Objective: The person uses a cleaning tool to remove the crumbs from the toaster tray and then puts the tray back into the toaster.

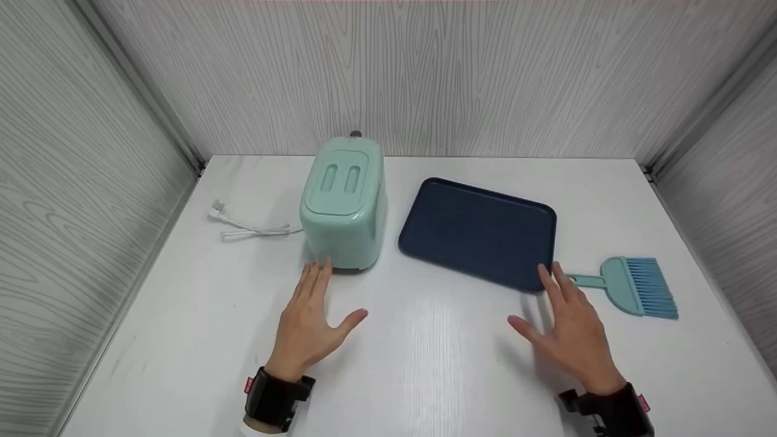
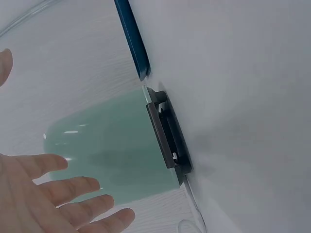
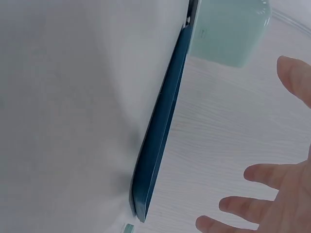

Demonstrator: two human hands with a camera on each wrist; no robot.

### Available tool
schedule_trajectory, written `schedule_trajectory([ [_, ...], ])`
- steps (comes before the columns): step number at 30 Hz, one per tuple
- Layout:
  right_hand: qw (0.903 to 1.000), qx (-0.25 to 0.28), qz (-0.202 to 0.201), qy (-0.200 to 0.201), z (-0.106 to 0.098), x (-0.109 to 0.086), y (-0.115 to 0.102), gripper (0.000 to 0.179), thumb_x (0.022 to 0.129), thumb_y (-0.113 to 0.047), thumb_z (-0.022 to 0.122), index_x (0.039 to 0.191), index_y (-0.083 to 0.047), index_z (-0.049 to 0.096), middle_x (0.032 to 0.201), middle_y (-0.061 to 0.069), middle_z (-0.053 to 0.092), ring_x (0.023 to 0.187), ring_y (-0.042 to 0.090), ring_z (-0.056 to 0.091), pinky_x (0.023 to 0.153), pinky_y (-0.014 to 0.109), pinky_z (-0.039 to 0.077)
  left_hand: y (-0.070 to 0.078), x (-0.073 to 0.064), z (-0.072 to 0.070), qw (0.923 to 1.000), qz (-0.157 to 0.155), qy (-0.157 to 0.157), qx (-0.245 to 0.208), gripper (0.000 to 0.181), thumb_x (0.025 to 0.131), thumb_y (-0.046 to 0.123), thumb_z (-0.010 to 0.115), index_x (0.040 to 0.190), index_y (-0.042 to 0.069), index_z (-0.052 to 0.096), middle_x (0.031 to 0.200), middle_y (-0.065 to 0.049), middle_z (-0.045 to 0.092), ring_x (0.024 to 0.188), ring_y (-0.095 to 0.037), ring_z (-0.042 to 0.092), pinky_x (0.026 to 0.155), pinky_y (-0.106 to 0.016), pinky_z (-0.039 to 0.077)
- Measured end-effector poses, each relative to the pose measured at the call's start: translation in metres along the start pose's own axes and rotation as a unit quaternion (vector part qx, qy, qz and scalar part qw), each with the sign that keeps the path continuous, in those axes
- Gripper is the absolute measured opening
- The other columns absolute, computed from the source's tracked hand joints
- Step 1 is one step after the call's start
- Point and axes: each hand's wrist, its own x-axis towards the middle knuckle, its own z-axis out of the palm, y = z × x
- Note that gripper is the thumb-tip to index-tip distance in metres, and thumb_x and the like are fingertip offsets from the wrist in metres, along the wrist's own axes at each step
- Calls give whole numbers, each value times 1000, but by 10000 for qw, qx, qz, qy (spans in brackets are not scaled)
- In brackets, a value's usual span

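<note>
**Left hand (image 1: pixel 309 321) and right hand (image 1: pixel 573 331) spread, with nothing in their grip, over the desk (image 1: pixel 437 364)**

Both hands have their fingers extended and thumbs held out to the side, pinching nothing. The mint-green toaster (image 1: pixel 343 233) stands upright just beyond the left fingertips; whether they touch it or only overlap it in the head view, I cannot tell for certain, though the left wrist view suggests a gap. The dark blue tray (image 1: pixel 479 233) lies flat beyond and between the hands, its near right corner beside the right fingertips. The brush (image 1: pixel 631 285) lies to the right of the right hand, its handle pointing back toward the fingers.

This looks like a ready pose, with handling not yet begun. Taking hold of the toaster would probably call for bringing the hands to opposite sides of it, the right one having farther to travel.

A cover (image 1: pixel 341 201) with two oblong recesses tops the toaster, so its inside is hidden. The tray's floor shows from rim to rim. Ahead and to the left of the left hand lies the toaster's white cord (image 1: pixel 255 231), bundled beside its plug (image 1: pixel 217 209).
</note>
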Motion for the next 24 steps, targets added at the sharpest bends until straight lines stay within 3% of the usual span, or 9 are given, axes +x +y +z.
schedule_trajectory([
  [7, 9991, 393, -173, -23, 9, 15, -15, 99, 89, -54, 80, 166, -11, 33, 170, 23, 34, 150, 48, 43, 108, 69, 49, -9, 9, -9, 9988, -21, 393, -301, 105, 87, 55, 81, 164, 1, 33, 169, -23, 36, 158, -43, 35, 126, -61, 40],
  [11, 9970, 722, -270, -43, 17, 31, -25, 98, 90, -52, 80, 166, -12, 32, 171, 20, 34, 151, 45, 44, 98, 62, 58, -15, 18, -15, 9983, -75, 488, -308, 104, 88, 53, 82, 163, 0, 33, 168, -24, 37, 157, -42, 38, 125, -61, 41],
  [14, 9947, 988, -286, -63, 23, 45, -32, 97, 92, -52, 79, 167, -14, 31, 172, 19, 33, 153, 43, 41, 105, 63, 55, -20, 24, -18, 9982, -99, 494, -339, 104, 89, 52, 81, 164, -1, 32, 168, -24, 38, 157, -42, 39, 125, -61, 41],
  [18, 9908, 1289, -392, -110, 31, 60, -44, 96, 93, -51, 78, 167, -14, 31, 172, 17, 33, 156, 42, 38, 120, 67, 42, -27, 29, -21, 9970, -147, 519, -564, 106, 89, 50, 82, 165, -1, 27, 169, -23, 37, 157, -41, 39, 127, -58, 40],
  [24, 9844, 1664, -558, -107, 43, 78, -67, 94, 92, -49, 80, 166, -12, 34, 170, 17, 37, 155, 38, 43, 123, 63, 43, -35, 42, -28, 9950, -324, 382, -859, 110, 90, 51, 81, 168, 3, 20, 170, -22, 35, 157, -41, 38, 127, -61, 39],
])
